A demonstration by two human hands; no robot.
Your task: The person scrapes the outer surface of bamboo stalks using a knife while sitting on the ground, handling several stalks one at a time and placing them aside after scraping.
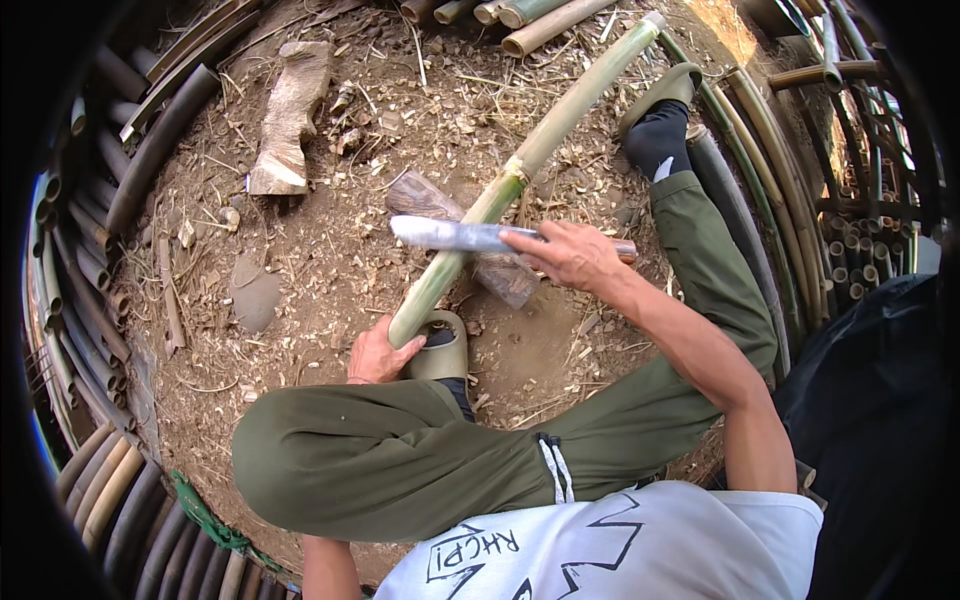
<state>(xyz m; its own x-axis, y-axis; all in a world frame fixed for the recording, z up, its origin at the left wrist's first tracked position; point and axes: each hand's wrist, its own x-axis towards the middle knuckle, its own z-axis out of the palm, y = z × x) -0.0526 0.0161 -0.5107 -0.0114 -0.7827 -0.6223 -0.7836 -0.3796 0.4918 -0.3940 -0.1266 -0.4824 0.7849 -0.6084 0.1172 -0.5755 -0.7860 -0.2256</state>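
Only the head view here, looking down at a person sitting on a dirt floor [300, 260] littered with chips and shavings.

One long green bamboo pole [530, 150] runs diagonally from the upper right down to the middle, its lower end by the person's left foot. The left hand [378, 352] holds that lower end, fingers wrapped around the pole, right beside an olive sandal [445, 350]. The pole lies across one dark wood block [500, 270] sitting on the dirt.

The right hand [570, 255] is closed around the handle of one big knife [470, 235]. The blade points toward the left and lies across the pole, touching it roughly at mid-length, over the block. Fingers are curled tight on the handle.

Two legs in olive green trousers [400, 460]: the left one folded across the bottom, the right one stretched out to the upper right, ending in a black sock [658, 140] and a second olive sandal [660, 90].

Other stuff on the ground: one pale chunk of wood [288, 120] upper left and one flat grey stone [255, 295]. Stacks of bamboo poles [90, 250] ring the whole spot, too many to count
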